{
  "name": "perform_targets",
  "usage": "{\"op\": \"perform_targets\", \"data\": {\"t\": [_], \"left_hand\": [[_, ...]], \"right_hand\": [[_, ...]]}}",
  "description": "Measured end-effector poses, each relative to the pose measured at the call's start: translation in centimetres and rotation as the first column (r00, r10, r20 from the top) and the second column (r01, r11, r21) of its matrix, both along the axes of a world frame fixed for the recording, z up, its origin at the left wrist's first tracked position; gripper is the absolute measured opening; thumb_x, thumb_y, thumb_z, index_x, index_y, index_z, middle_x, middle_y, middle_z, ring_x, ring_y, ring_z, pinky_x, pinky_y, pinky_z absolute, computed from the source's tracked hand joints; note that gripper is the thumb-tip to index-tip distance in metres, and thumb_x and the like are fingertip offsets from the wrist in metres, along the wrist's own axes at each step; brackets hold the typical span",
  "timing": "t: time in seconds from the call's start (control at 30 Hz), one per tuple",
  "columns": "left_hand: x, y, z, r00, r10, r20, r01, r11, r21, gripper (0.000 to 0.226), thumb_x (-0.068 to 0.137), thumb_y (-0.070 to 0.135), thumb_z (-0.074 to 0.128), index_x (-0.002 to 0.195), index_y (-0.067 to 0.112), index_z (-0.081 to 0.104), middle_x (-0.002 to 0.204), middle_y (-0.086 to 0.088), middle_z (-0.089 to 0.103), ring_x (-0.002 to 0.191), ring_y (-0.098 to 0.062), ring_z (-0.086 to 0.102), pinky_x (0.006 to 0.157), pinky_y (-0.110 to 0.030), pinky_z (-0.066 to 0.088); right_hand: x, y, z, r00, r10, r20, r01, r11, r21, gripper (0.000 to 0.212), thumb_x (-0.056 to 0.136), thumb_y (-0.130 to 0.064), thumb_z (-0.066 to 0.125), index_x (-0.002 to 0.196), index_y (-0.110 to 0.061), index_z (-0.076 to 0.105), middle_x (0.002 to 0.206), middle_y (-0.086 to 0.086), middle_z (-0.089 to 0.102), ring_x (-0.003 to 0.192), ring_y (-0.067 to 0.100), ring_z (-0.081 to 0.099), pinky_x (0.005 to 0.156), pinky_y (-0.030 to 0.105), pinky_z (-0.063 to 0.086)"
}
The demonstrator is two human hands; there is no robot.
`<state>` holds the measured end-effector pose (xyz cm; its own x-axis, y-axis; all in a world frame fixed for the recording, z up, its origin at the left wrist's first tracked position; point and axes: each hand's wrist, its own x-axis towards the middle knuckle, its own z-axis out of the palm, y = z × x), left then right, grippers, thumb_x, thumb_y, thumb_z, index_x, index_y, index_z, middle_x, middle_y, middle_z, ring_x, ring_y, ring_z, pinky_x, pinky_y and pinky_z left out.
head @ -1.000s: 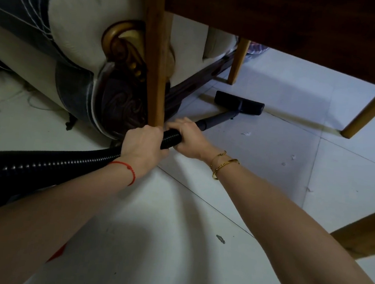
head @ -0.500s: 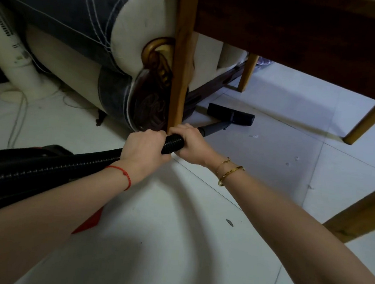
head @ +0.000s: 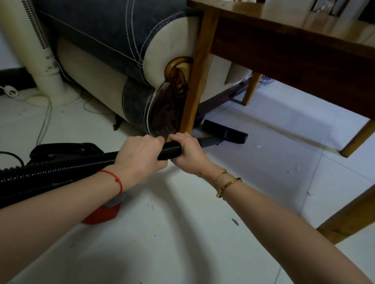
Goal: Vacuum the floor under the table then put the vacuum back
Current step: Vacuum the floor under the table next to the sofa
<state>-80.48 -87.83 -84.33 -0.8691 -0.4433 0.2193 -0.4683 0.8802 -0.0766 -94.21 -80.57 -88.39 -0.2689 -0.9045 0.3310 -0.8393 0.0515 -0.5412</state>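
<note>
A black ribbed vacuum hose runs from the lower left up to my hands. My left hand grips the hose. Just ahead of it, my right hand grips the hose end where the grey wand begins. The wand leads to the black floor nozzle, which lies flat on the white tiles under the wooden table, right behind its near left leg. The red and black vacuum body sits on the floor at the left, partly hidden by my left arm.
A dark blue and cream sofa stands close behind the table leg. A cream tower fan with cords stands at the far left. More table legs rise at the right. Small scraps of litter dot the tiles.
The camera has risen and pulled back, so the table top, fan and vacuum body show now. Both hands keep their grip on the hose, and the nozzle sits nearer the table leg.
</note>
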Motion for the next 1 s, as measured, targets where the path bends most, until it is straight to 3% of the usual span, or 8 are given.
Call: {"op": "perform_targets", "data": {"t": [0.23,0.43,0.63,0.87,1.0], "left_hand": [[2.0,-1.5,1.4,0.998,-0.031,-0.045,0.029,0.999,-0.044,0.021,0.085,0.042,0.055,0.092,0.023,0.051,0.067,0.006,0.052,0.059,-0.017,0.053,0.051,-0.028,0.034],[2.6,-1.8,1.9,0.996,-0.058,-0.067,0.057,0.998,-0.027,0.020,0.083,0.041,0.058,0.083,0.025,0.045,0.063,0.006,0.049,0.057,-0.018,0.048,0.045,-0.028,0.024],[0.7,-1.4,1.5,0.991,-0.106,-0.076,0.106,0.994,-0.006,0.021,0.084,0.045,0.058,0.091,0.025,0.054,0.066,0.005,0.057,0.059,-0.017,0.057,0.048,-0.028,0.035],[-3.5,-0.2,0.7,0.984,-0.156,-0.080,0.158,0.987,0.019,0.021,0.086,0.042,0.056,0.096,0.024,0.054,0.068,0.005,0.056,0.059,-0.016,0.056,0.048,-0.027,0.030],[-6.3,0.1,0.1,0.984,-0.152,-0.092,0.157,0.986,0.048,0.022,0.085,0.041,0.058,0.097,0.022,0.056,0.069,0.005,0.058,0.060,-0.017,0.059,0.051,-0.027,0.034]], "right_hand": [[2.4,-0.8,0.9,0.996,-0.089,0.002,0.089,0.995,-0.040,0.014,0.076,-0.008,0.062,0.076,-0.018,0.051,0.075,0.003,0.054,0.077,0.022,0.047,0.069,0.031,0.039],[3.5,-0.6,1.3,0.986,-0.168,-0.012,0.166,0.983,-0.075,0.010,0.077,-0.007,0.060,0.078,-0.015,0.053,0.075,0.003,0.054,0.076,0.023,0.047,0.068,0.032,0.039],[1.9,0.3,0.8,0.970,-0.242,0.005,0.242,0.967,-0.084,0.012,0.075,-0.010,0.063,0.079,-0.016,0.054,0.078,0.003,0.057,0.078,0.022,0.047,0.068,0.030,0.037],[-2.2,1.7,-0.1,0.960,-0.279,-0.004,0.278,0.956,-0.095,0.026,0.076,-0.009,0.061,0.075,-0.028,0.044,0.074,-0.002,0.054,0.074,0.021,0.048,0.072,0.034,0.043],[-5.0,2.0,-0.7,0.956,-0.291,-0.035,0.288,0.955,-0.067,0.017,0.076,-0.009,0.061,0.077,-0.023,0.051,0.075,0.000,0.058,0.074,0.022,0.051,0.076,0.039,0.045]]}}
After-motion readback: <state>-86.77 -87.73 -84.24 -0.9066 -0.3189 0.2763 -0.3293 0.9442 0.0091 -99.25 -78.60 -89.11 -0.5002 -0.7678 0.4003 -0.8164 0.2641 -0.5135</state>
